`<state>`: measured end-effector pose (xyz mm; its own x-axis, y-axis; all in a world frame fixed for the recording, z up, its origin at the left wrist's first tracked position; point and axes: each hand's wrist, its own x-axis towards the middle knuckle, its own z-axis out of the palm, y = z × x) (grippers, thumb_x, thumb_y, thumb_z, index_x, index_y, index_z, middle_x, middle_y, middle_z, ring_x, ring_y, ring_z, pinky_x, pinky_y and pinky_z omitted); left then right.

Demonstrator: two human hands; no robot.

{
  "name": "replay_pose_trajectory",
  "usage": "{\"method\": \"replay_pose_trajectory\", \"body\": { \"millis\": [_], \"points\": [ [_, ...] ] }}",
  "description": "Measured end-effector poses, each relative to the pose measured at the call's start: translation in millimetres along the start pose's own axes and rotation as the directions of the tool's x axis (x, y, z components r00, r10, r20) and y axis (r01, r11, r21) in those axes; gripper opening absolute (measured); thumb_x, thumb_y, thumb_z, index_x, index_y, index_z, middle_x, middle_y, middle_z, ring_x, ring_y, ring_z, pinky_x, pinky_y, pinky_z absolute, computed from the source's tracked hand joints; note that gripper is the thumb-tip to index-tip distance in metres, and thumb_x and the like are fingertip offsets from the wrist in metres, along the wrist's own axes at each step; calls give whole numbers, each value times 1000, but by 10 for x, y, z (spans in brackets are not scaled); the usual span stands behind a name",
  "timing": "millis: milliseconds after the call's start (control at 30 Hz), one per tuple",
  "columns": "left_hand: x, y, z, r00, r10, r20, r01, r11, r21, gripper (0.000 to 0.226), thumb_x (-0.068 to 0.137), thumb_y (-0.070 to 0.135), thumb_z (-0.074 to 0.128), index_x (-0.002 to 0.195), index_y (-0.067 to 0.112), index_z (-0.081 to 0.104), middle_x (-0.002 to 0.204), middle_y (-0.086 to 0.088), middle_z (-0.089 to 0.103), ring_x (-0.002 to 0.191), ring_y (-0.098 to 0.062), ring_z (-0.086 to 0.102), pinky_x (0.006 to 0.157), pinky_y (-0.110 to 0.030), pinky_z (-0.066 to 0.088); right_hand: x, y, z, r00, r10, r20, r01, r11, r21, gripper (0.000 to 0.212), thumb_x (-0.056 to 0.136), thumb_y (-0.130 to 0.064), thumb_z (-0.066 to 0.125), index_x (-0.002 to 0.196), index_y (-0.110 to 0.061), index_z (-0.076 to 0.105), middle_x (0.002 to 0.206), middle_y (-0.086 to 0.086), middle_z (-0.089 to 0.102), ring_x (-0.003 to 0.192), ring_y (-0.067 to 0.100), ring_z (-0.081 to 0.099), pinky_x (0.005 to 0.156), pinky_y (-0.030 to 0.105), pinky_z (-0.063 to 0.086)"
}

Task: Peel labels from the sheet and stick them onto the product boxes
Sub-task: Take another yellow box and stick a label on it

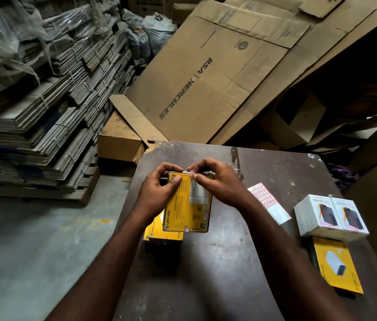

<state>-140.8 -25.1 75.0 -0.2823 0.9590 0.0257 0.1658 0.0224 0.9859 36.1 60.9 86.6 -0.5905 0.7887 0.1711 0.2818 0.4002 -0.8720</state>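
Your left hand grips the yellow Lapcare box; your right hand fingers pinch the small label at the box's far edge. Hold the box steady and rub the label flat from the middle outward.

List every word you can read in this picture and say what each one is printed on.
"BSA | HERCULES": large flattened brown cardboard carton leaning at the back.
"INDIA": same carton, higher up.
"LAPCARE": held yellow cardboard box; its fine print is too small to read.
"LAPCARE": second yellow box beneath it.
"HALLEY": two white boxes at right.
Red-bordered label sheet: too small to read.
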Motion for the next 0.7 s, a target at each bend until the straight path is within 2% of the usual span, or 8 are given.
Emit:
{"method": "replay_pose_trajectory", "body": {
  "millis": [267,567,700],
  "points": [
    [-30,5,21,999,9,-42,-10,1000,-11,8,96,19,62,102,24,65,101,3,64,91,-13,65,64,-29,55,-27,2,50,999,-10,-49,11,999,31,4,94,-20,67,95,-22,63,108,-1,72,102,10,67,87,32,58],
    [-54,31,62,997,5,-78,-7,999,-33,10,96,17,62,99,27,65,96,7,65,90,-16,66,68,-35,60,-49,12,158,990,-6,-143,12,999,44,3,94,-21,65,95,-21,62,108,-3,70,101,7,66,83,24,57],
    [-47,46,60,998,7,-65,-9,1000,-28,10,96,18,62,99,27,65,98,7,64,91,-15,65,65,-30,57,-64,14,168,988,-14,-154,23,998,59,4,94,-21,65,95,-20,62,107,-2,70,99,8,66,82,25,57]
  ]
}}
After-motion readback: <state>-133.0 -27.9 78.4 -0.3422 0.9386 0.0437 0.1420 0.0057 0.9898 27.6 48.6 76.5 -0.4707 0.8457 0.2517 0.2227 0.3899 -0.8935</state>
